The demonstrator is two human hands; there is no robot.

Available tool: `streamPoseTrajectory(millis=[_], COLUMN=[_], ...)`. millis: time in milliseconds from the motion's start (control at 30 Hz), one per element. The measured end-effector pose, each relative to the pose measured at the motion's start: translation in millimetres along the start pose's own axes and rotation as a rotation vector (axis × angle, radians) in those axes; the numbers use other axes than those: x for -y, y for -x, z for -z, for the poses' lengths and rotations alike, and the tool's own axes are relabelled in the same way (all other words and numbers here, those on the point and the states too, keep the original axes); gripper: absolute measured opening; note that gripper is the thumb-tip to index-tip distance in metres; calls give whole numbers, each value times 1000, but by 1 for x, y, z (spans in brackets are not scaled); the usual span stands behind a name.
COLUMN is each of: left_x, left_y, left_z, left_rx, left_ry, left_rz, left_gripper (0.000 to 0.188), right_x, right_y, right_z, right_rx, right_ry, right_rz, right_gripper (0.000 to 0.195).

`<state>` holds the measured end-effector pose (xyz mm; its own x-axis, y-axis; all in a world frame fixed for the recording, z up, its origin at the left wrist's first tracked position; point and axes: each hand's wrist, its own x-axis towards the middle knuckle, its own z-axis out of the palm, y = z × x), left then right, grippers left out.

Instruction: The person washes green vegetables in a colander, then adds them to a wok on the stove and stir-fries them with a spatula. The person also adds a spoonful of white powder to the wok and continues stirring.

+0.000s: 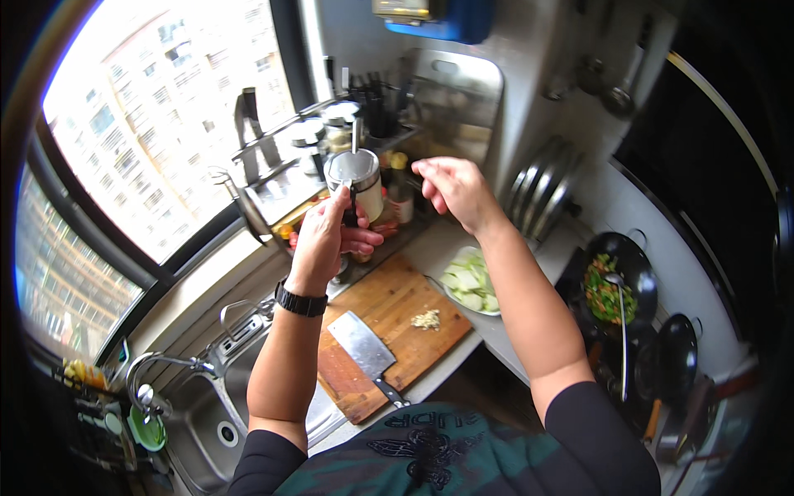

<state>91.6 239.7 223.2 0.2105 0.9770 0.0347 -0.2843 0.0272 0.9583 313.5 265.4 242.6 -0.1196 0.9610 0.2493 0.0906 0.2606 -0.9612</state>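
Observation:
My left hand (329, 239) grips the black handle of a lidded seasoning jar (366, 180) and holds it up before the spice rack. A thin handle stands up out of the jar's metal lid. To the right of the jar my right hand (456, 189) is raised with bent fingers and thumb near each other; whether anything small is between them I cannot tell. Below both hands lies a wooden cutting board (397, 297) with a cleaver (361, 343) and a small heap of chopped garlic (425, 319). A plate of sliced pale green vegetable (469, 282) is beside the board.
A steel sink (201, 415) with a faucet (149, 366) is at the lower left. Knives (249, 111) and jars fill the rack (273, 192) by the window. At right, a wok (645, 279) holds chopped vegetables and a ladle. Pot lids (543, 192) stand by the wall.

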Motion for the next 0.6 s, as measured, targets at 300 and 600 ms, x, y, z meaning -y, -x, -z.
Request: streamPoseTrajectory(millis=[300,600], left_x=[76,131], left_y=[-4,5], left_z=[-130,-261], left_rx=[626,978], left_ry=[-84,-186], left_rz=[183,257], left_gripper=[34,35], right_x=[-5,11], right_y=[74,218], right_z=[157,264], right_rx=[-331,-402], right_ry=[166,626], right_rz=[-10,-204], right_gripper=[37,24])
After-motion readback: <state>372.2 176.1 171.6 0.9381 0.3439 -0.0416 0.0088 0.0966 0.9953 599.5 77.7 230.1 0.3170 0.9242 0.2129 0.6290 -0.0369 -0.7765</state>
